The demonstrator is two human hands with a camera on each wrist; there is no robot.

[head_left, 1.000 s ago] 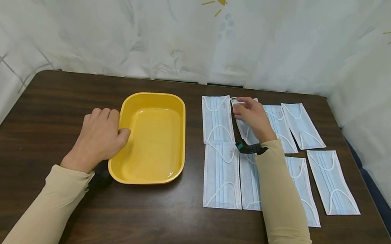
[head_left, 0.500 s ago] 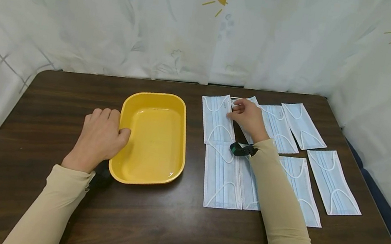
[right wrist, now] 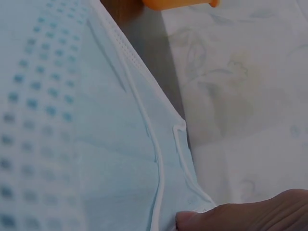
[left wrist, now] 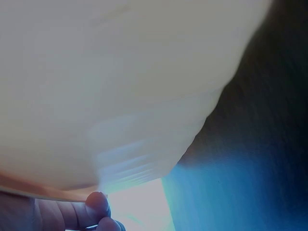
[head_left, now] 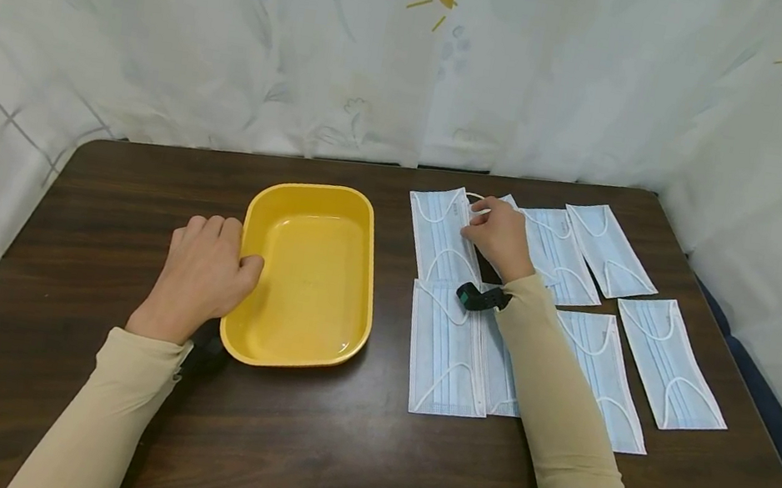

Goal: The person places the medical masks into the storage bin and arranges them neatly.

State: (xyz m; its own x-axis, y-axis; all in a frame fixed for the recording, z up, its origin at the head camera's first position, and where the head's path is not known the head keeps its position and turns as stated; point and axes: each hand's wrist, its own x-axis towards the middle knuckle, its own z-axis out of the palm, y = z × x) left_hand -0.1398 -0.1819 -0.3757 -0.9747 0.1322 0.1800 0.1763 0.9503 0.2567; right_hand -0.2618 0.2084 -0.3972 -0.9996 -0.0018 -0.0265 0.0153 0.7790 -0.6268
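Observation:
My left hand (head_left: 200,274) grips the left rim of a yellow plastic tray (head_left: 308,291), thumb over the inside. In the left wrist view, its fingers (left wrist: 72,214) curl at the rim, beside the pale, blurred tray wall (left wrist: 106,72). My right hand (head_left: 503,240) pinches the right edge of a light-blue disposable face mask (head_left: 433,212) at the back left of the masks. The thumb (right wrist: 245,214) presses on the mask's edge near its white ear loop (right wrist: 159,183) in the right wrist view. The right forearm partly hides masks beneath it.
Several more face masks lie flat around the right arm, such as one at the front left (head_left: 439,378), one at the back right (head_left: 603,246) and one at the far right (head_left: 669,362). A white patterned curtain (head_left: 239,44) hangs behind the dark wooden table (head_left: 313,460).
My right hand has lowered its fingertips and taken hold of the back-left mask, which has shifted slightly right and away. The left hand stays on the tray.

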